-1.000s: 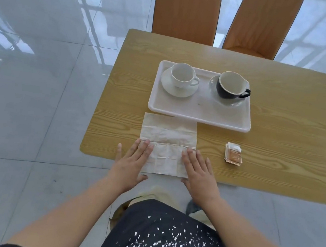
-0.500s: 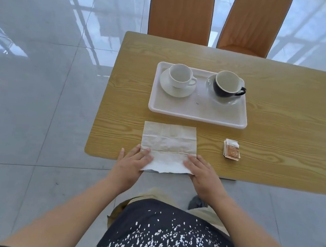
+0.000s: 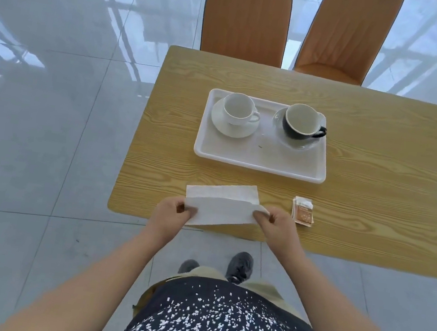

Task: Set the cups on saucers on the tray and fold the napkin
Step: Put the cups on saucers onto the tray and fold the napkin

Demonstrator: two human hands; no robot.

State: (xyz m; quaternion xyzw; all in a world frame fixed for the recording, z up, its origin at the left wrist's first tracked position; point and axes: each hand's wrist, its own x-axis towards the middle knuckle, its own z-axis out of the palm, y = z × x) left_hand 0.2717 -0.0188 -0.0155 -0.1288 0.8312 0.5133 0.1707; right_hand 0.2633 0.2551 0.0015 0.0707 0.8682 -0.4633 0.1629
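A white napkin (image 3: 221,206) lies near the table's front edge, its near half lifted and turned over toward the far half. My left hand (image 3: 170,213) pinches the napkin's near left corner. My right hand (image 3: 276,224) pinches its near right corner. Behind it a white tray (image 3: 259,159) carries a white cup (image 3: 238,109) on a white saucer (image 3: 233,129) at the left. A black cup (image 3: 301,122) with a pale inside stands on a clear saucer (image 3: 297,145) at the right.
A small stack of brown and white sachets (image 3: 302,215) lies just right of my right hand. The wooden table (image 3: 375,186) stretches off to the right. Two orange chairs (image 3: 246,19) stand at its far side. Grey floor tiles lie to the left.
Both hands went from lying flat on the napkin's near part to pinching its near corners. The near half has been lifted and folded away from me.
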